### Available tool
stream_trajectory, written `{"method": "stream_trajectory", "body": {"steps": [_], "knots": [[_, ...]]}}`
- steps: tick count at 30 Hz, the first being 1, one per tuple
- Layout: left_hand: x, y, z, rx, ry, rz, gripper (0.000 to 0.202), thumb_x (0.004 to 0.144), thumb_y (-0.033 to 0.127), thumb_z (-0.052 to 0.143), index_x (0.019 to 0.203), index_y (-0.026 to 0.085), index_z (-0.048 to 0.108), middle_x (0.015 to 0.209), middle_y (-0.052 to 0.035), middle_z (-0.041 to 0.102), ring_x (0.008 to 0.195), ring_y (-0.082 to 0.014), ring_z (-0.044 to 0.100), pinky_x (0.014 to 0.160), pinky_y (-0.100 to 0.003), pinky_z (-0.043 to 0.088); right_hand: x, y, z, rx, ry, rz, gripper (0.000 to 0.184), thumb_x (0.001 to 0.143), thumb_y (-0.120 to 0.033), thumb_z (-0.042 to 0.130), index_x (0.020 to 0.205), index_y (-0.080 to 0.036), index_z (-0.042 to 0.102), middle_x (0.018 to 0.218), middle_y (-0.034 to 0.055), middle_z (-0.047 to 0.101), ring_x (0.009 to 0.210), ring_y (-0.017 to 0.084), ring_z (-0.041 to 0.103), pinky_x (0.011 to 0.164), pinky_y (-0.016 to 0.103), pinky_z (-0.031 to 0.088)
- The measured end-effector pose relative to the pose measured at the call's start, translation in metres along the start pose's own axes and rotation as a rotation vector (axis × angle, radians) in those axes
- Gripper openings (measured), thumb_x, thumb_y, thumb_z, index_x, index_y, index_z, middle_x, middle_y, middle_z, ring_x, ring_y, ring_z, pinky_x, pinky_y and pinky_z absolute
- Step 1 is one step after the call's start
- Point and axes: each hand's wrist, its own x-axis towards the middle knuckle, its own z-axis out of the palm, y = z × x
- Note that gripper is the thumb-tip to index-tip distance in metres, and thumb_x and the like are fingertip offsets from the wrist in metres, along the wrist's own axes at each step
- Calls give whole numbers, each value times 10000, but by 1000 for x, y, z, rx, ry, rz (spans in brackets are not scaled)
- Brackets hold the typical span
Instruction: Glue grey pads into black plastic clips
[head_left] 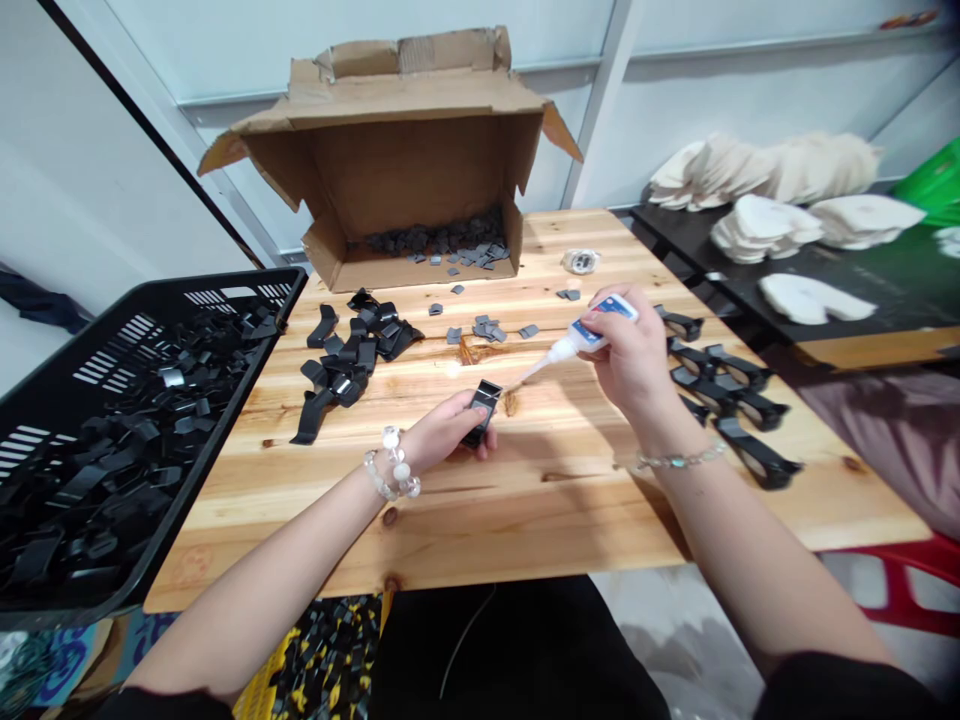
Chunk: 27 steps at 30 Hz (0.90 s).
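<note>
My left hand [446,428] is closed around a small black plastic clip [481,410], held just above the wooden table [525,500]. My right hand [634,355] grips a small white glue bottle [589,332] with a blue label. The bottle's thin nozzle points down-left, its tip close to the top of the clip. A pile of black clips [352,355] lies to the left of my left hand. Small grey square pads [487,328] are scattered behind the clip.
A black plastic crate [225,290] full of black clips stands at the left. An open cardboard box [412,170] holding grey pads lies on its side at the back. More black clips [724,395] line the right edge. White stacked pieces [780,190] rest on a dark table beyond.
</note>
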Motion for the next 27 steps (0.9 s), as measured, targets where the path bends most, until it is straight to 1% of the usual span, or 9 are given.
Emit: {"method": "stream_trajectory", "body": {"steps": [6,11,16,22,27], "knots": [[-1,4,2,10,2,-5,222,821,366,543,850,168,448,649,-14,644,517,-111,586,522,-234,463,-1,1,0,-58,-7,-2,225,620,-217,624,769,-217,455,596,-53,415,460,62,355,392,190,237],[-1,5,3,25,-2,5,212,826,362,531,830,167,447,654,-13,639,518,-104,581,529,-230,467,-2,2,-1,-32,1,-26,194,623,-181,623,755,-208,484,572,-56,404,450,57,358,382,186,244],[-2,5,3,43,-1,10,200,838,351,519,829,165,447,670,-11,636,524,-102,583,528,-226,465,0,3,-2,-46,-10,-55,179,620,-172,620,744,-208,497,574,-54,425,448,59,375,369,185,263],[-2,5,2,60,-3,22,203,842,350,527,824,165,446,678,-8,633,528,-102,585,533,-226,462,-1,0,0,-19,39,-85,189,598,-141,627,739,-206,518,565,-55,448,442,66,387,353,187,273],[-1,4,2,67,-4,21,194,846,342,527,825,166,447,676,-5,633,521,-97,588,527,-218,454,-3,-1,2,-12,50,-106,185,599,-141,631,737,-210,527,566,-58,454,437,68,391,349,186,280]]}}
